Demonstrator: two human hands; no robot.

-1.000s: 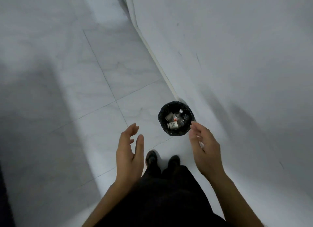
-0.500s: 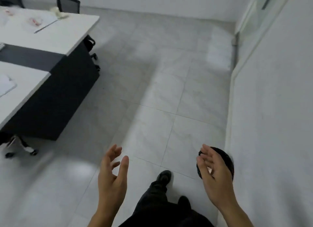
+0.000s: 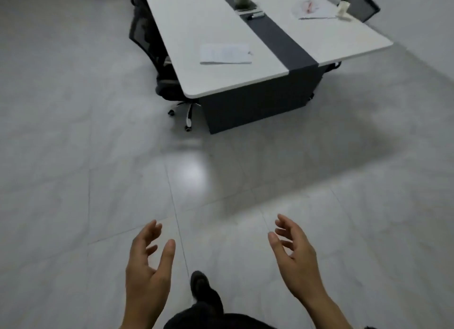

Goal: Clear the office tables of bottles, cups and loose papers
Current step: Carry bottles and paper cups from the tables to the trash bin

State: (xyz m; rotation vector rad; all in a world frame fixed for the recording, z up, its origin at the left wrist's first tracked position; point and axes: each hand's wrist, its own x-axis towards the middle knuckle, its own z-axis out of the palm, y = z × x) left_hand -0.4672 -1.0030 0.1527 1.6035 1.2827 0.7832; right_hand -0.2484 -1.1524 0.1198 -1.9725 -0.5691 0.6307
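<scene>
Paper stack (image 3: 224, 53) lies flat on near end of white table (image 3: 233, 79), well apart from both hands. Likely light, floppy, sheets prone to slide apart; pinch along 1 edge, thumb on top. Crumpled paper (image 3: 308, 6) on far side: soft, easy to scoop. Left hand (image 3: 147, 274) and right hand (image 3: 298, 262) hover over floor (image 3: 98, 156), fingers spread, relaxed, holding nothing.

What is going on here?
A person stands on the floor, facing the table. The left hand and right hand are open and hold nothing. On the table lie a stack of paper near its front end and loose sheets at the far right. Nothing is being handled yet.
</scene>
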